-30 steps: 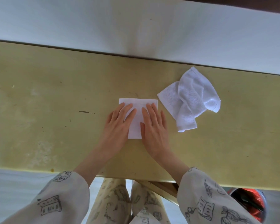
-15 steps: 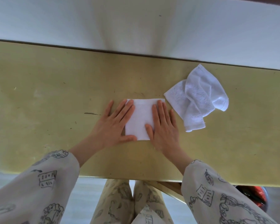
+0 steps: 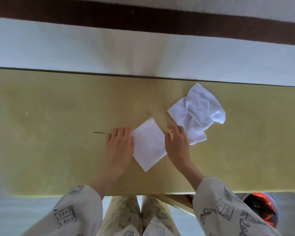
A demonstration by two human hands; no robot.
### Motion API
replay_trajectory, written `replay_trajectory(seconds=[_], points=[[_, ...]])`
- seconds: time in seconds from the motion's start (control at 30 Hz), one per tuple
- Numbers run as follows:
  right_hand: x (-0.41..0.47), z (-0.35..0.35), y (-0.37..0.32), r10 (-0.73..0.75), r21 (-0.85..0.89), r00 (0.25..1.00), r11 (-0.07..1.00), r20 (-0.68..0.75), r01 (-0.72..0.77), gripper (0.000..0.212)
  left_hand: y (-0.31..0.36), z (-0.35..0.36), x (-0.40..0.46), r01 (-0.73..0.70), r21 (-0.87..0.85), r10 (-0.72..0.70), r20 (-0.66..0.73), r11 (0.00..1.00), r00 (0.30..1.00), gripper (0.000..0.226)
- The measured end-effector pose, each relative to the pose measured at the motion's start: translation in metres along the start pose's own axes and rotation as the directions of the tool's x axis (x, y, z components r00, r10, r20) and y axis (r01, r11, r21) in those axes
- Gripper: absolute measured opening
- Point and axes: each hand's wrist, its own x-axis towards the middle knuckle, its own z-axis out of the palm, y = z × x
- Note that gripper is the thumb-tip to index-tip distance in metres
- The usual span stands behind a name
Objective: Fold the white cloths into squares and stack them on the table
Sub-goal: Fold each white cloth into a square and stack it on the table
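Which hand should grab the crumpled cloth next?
Probably the right hand. It lies beside the folded cloth, and the crumpled cloth lies just past its fingers. The left hand is on the folded cloth's far side, so it would need to cross over.

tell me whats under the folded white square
Only the yellow table shows around the folded cloth; whatever lies beneath is covered. The left hand and right hand flank its edges.
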Motion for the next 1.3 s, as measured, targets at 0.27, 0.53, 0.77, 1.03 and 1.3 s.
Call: replay_trajectory(seconds=[0.27, 0.53, 0.77, 1.03, 1.3], points=[[0.01, 0.009, -0.005, 0.045, -0.154, 0.995, 0.988, 0.089, -0.031, 0.027, 0.027, 0.0, 0.052, 0.07, -0.175, -0.021, 0.266, 0.982, 0.964, 0.039], [0.003, 0.015, -0.009, 0.054, -0.214, 0.987, 0.977, 0.151, -0.021, 0.03, 0.036, -0.012, 0.053, 0.042, -0.104, 0.003, 0.397, 0.994, 0.918, 0.029], [0.002, 0.007, -0.014, 0.052, -0.275, 0.954, 0.961, 0.295, 0.032, 0.042, 0.022, -0.033, 0.045, 0.272, -0.452, 0.091, 0.633, 0.849, 0.769, 0.01], [-0.006, -0.039, -0.047, -0.108, 0.004, 0.907, 0.993, 0.407, 0.116, 0.022, 0.02, -0.094, 0.028, 0.064, -0.569, 0.216, 0.41, 0.82, 0.886, 0.026], [-0.028, -0.116, -0.118, -0.417, 0.105, 0.85, 0.908, 0.321, 0.406, 0.025, 0.008, -0.169, -0.022, 0.047, -0.721, -0.002, 0.063, 0.691, 0.998, 0.009]])
